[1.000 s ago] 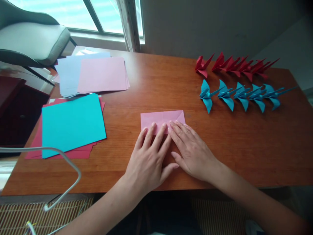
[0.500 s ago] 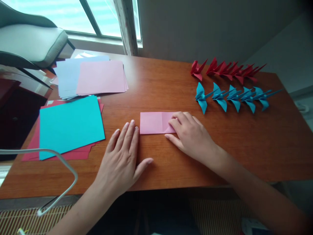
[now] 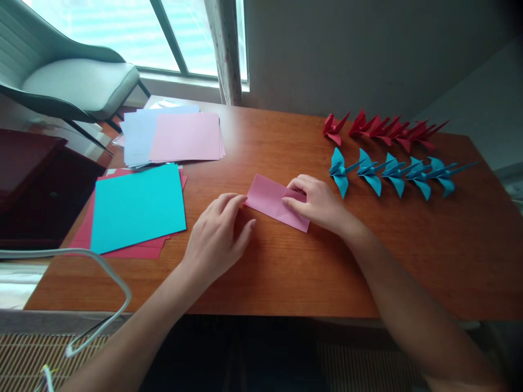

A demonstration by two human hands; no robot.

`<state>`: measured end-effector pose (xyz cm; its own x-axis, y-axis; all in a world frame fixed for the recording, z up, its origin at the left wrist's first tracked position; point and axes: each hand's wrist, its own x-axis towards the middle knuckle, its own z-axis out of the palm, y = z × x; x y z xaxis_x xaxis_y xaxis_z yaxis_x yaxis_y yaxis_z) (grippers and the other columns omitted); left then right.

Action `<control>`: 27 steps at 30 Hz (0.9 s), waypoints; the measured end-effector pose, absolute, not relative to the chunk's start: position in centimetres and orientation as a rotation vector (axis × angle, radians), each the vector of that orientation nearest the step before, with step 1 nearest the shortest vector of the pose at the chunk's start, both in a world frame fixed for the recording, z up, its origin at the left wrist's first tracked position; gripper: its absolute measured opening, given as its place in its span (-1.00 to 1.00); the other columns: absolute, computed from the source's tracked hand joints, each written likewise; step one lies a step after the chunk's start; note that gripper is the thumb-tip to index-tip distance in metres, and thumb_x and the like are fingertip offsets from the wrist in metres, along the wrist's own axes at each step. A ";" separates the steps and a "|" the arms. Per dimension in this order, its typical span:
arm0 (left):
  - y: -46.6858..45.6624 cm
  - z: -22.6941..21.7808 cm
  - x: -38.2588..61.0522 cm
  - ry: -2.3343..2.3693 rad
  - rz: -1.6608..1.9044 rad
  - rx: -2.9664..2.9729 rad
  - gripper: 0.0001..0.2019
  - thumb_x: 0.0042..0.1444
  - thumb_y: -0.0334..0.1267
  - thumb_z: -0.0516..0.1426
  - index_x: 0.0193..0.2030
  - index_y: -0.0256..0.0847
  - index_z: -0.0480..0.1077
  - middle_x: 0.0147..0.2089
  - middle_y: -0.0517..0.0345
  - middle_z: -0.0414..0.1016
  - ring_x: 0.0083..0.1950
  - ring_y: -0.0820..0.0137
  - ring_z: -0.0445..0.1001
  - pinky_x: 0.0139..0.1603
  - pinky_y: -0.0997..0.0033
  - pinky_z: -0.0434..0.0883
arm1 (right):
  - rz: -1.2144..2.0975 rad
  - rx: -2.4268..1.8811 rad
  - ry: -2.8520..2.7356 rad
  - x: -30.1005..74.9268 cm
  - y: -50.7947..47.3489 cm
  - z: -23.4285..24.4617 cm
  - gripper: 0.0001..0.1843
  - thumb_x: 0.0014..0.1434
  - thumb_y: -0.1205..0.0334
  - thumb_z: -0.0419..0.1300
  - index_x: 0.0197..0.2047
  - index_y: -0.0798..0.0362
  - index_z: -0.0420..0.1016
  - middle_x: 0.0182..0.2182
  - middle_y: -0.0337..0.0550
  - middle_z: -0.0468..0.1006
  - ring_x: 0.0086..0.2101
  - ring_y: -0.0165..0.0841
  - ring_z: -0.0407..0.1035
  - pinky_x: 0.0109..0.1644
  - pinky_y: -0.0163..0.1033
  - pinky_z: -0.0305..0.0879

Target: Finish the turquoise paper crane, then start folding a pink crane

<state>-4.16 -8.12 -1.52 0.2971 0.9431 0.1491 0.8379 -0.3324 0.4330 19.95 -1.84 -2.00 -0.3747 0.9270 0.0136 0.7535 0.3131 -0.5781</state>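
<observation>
A folded pink paper rectangle with a crease across its middle lies at a slant over the wooden table. My right hand pinches its right part between thumb and fingers, the fingertips partly hidden behind the far edge. At the paper's left end is my left hand, its index fingertip at the corner. The left thumb stands apart from the fingers, and nothing is held between them.
Left of the hands lie a turquoise sheet on red sheets, and pale pink paper on light blue paper. Back right stand rows of red cranes and blue cranes. A white cable hangs front left.
The pink paper has turned clockwise from straight to slanted, with my right hand gripping it. My left hand has moved right, its fingers bending from flat. The whole view has shifted slightly.
</observation>
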 end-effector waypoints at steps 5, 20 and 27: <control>-4.1 -1.1 -3.9 1.558 0.781 1.710 -0.65 0.21 0.01 0.20 -0.01 -0.20 0.41 -0.14 0.07 0.59 -0.18 0.32 0.56 -0.17 0.33 0.46 | 1.102 -1.354 -1.728 20.6 -1.6 -2.8 -0.84 0.22 0.11 0.23 -0.23 0.01 0.52 -0.28 -0.20 0.61 -0.27 -0.30 0.46 -0.22 -0.21 0.32; 1.4 -1.7 1.7 1.182 1.314 0.940 -0.84 -0.05 -0.24 0.33 -0.38 -0.22 0.46 -0.37 0.19 0.51 -0.48 0.59 0.34 -0.57 0.61 0.15 | 1.083 -1.117 -1.189 19.8 -1.0 -4.1 -0.79 0.06 0.06 0.43 -0.36 -0.04 0.53 -0.40 -0.28 0.57 -0.39 -0.39 0.42 -0.32 -0.27 0.34; 2.1 -2.4 1.2 1.105 1.387 0.921 -0.81 -0.03 -0.22 0.30 -0.50 -0.22 0.40 -0.49 0.22 0.43 -0.53 0.59 0.26 -0.60 0.59 0.05 | 1.083 -1.153 -1.234 19.6 -1.3 -4.1 -0.74 0.04 0.01 0.43 -0.37 -0.03 0.51 -0.43 -0.27 0.58 -0.41 -0.38 0.43 -0.37 -0.27 0.33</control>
<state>1.21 2.09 -2.39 -0.1143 0.9922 -0.0507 -0.2709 0.0180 0.9624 19.56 -1.25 -4.12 0.0476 0.9921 0.1165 0.0128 0.1160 -0.9932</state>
